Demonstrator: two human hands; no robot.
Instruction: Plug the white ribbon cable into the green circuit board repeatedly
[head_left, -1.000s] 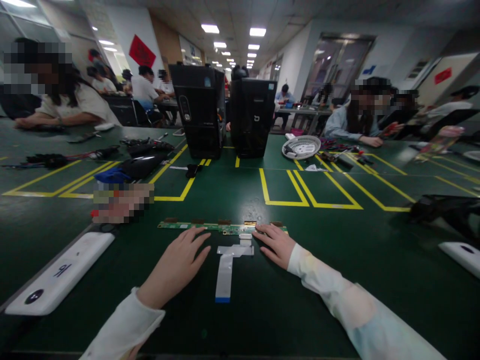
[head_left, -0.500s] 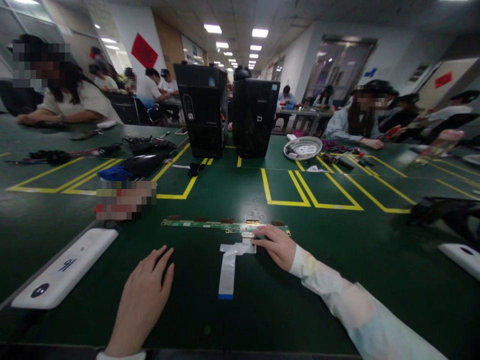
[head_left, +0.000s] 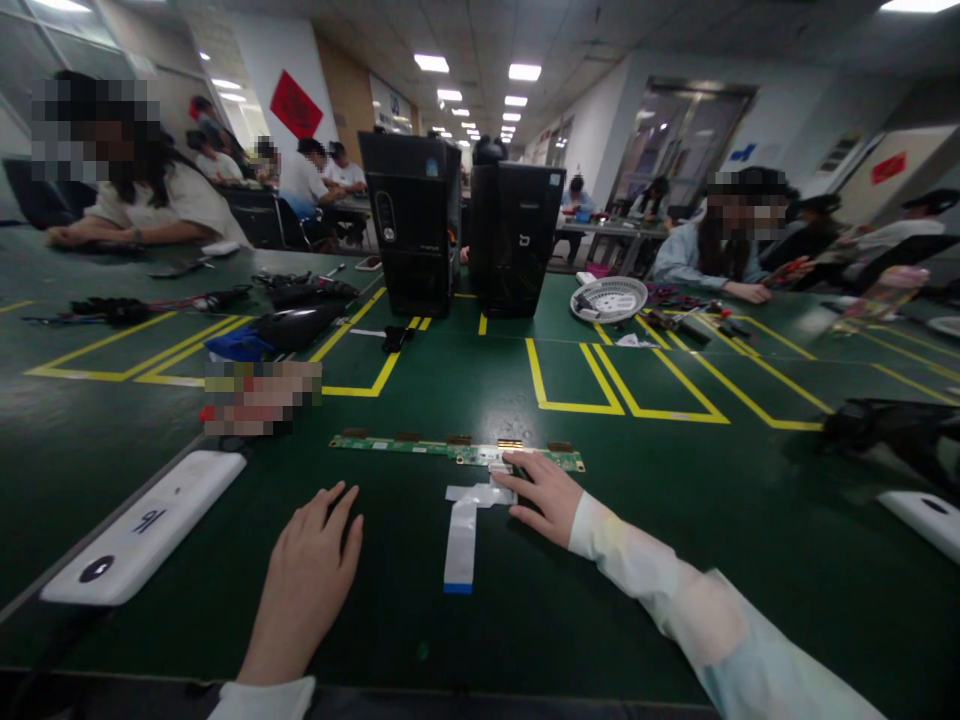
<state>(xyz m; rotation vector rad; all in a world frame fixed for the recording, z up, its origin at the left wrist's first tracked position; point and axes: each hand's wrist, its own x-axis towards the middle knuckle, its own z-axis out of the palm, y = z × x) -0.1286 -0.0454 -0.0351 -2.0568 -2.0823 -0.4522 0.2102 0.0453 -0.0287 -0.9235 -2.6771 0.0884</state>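
A long, narrow green circuit board [head_left: 420, 448] lies across the dark green table. Joined near its right half is a white flat ribbon cable [head_left: 461, 540], bent in an L shape, with a blue end pointing toward me. My right hand [head_left: 546, 495] rests at the joint of cable and board, fingers apart, fingertips over the connector and hiding part of it. To the left of the cable, my left hand [head_left: 315, 560] lies palm down on the table with its fingers spread, holding nothing.
Left of my left hand lies a white oblong device [head_left: 150, 525]. Two black computer towers [head_left: 412, 225] [head_left: 517, 240] stand beyond the board. A white basket [head_left: 609, 299], tools, cables and yellow tape outlines [head_left: 577, 407] are farther out. Several people sit around.
The fingers of my right hand have shifted slightly left over the connector, covering more of it. The whole view has moved a little, and my left hand appears slightly farther right.
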